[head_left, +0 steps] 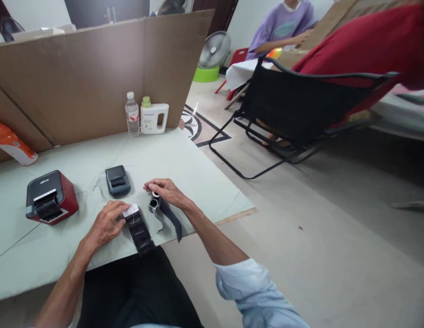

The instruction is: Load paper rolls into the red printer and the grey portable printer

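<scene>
Left hand [107, 224] pressed flat on white-tipped end of black ribbon strip [140, 231], just below-right of small dark printer [117, 180] on table [198, 182]. Right hand [166, 190] pinched small ribbon spool [153, 204], right of printer; second dark strip [173, 219] trailed from spool toward table edge. Red printer [51, 197] well left. Judgement: keep strip pinned flat, spool steady, avoid twisting film.

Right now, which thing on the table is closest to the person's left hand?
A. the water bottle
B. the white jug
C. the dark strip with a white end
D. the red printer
C: the left hand rests its fingers on the dark strip, by its white end.
</scene>
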A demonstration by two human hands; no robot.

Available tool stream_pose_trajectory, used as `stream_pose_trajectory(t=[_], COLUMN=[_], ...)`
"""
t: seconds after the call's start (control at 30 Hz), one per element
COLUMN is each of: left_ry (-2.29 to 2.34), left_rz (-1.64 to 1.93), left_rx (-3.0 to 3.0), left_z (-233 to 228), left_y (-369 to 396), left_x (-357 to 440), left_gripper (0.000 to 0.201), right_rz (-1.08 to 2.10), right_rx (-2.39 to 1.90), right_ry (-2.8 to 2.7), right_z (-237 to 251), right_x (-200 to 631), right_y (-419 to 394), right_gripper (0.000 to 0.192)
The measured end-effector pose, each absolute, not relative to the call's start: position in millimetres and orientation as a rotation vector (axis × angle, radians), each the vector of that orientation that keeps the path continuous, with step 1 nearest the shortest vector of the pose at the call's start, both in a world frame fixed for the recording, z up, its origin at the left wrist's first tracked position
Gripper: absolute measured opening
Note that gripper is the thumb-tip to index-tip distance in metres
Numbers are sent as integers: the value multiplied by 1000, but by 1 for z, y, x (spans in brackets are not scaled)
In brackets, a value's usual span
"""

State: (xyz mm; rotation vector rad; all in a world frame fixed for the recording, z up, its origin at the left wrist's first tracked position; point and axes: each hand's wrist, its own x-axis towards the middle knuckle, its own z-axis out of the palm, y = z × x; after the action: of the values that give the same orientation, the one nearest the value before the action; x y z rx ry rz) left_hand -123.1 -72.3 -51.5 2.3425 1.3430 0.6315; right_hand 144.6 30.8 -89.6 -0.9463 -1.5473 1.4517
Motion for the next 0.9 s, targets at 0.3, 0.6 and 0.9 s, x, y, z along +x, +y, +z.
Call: stream_pose_trajectory(t=[0.3, 0.6, 0.9], left_ry=[1770, 1645, 1558], left_rz=[852, 755, 829], left_rx=[2133, 1904, 1846], left_z=[-40, -65, -68], left_y=[-27, 33, 34], left_x=[-160, -177, -181], left_gripper=[41, 112, 116], right_rz=[1462, 1702, 1758], right_rx=[-913, -917, -703], right_ry=[-1840, -1797, -1735], right_z=[-74, -82, -93], right_x=[126, 93, 83], right_y=[74, 106, 106], right_gripper=[42, 51, 58])
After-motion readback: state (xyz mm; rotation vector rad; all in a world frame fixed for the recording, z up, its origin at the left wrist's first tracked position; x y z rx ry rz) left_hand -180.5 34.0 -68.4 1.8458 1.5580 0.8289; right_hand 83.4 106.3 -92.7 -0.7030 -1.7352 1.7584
